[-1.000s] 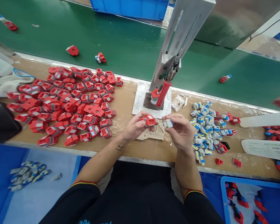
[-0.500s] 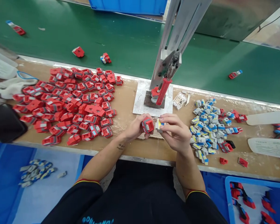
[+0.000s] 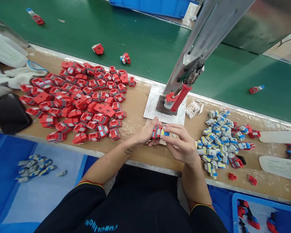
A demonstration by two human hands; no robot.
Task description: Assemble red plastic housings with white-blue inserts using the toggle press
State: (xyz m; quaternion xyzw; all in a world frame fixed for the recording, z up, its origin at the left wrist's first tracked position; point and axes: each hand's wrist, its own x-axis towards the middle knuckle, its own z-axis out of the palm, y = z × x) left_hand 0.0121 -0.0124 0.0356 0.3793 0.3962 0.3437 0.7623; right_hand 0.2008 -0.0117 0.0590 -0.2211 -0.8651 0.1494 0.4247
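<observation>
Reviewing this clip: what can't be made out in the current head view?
Head view:
- Whether the red piece and blue-yellow piece are locked together: right hand partly covers them.
- The red piece's underside: hidden by the left hand.
- The upper blue bin's contents: cut off by the top edge.
- Print on the white plastic: too small.
</observation>
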